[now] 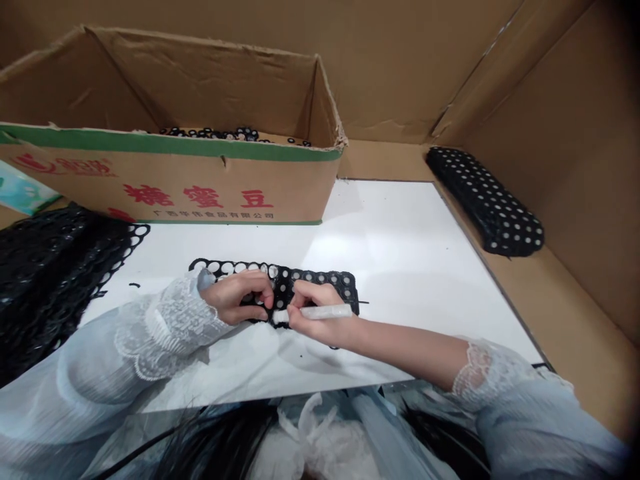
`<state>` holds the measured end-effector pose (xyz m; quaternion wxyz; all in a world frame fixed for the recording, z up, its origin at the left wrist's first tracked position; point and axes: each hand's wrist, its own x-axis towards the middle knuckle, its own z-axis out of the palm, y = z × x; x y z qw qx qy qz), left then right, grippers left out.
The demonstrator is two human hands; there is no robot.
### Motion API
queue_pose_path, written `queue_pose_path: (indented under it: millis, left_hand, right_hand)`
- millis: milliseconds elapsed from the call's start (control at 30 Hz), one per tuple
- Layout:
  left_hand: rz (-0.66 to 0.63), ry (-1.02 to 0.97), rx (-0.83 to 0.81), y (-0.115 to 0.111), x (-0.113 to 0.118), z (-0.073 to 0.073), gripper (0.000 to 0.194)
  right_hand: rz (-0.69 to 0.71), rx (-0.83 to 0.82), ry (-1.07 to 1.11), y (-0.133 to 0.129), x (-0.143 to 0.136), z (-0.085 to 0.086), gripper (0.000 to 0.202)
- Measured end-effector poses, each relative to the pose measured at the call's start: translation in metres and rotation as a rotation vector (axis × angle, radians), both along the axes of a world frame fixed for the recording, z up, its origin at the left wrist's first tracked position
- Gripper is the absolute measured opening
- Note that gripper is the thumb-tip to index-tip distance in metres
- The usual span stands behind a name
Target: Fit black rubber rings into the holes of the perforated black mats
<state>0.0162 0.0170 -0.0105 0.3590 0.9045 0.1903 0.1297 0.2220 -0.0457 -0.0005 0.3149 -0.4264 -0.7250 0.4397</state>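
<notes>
A black perforated strip (345, 283) lies flat on the white board. Its left holes show the white board through them, while those farther right are filled with black-rimmed discs that have pale centres. My left hand (240, 297) rests on the strip's left half, fingers curled and closed at its near edge. In my right hand (317, 307) is a white pen-like stick (327, 311), gripped like a pencil. Its left tip meets the strip close to my left fingertips. My fingers partly hide the strip's middle.
A cardboard box (210, 180) behind the strip holds several small black rings (215, 135). Black perforated sheets (55, 273) are heaped at the left. A dotted black bundle (485, 200) lies on cardboard at the right. Cardboard walls (390, 67) rise at the back and right.
</notes>
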Motion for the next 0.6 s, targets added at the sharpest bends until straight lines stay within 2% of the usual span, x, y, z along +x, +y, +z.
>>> queue_pose_path:
  millis: [333,467,600]
  left_hand:
    - [-0.005,0.027,-0.003,-0.0008,0.0005,0.0021,0.014]
    - [-0.003,0.001,-0.009,-0.0012,0.0012,0.0021,0.017]
    - [0.009,0.0,-0.02,-0.0016,0.0009,0.0008,0.02]
  right_hand:
    - [0.046,0.084,-0.058,0.0018,0.0044,0.0004,0.017]
    - [0.128,0.203,-0.114,-0.0006,0.0042,0.0032,0.015]
    - [0.138,0.359,-0.208,-0.0041,0.0002,-0.0007,0.013]
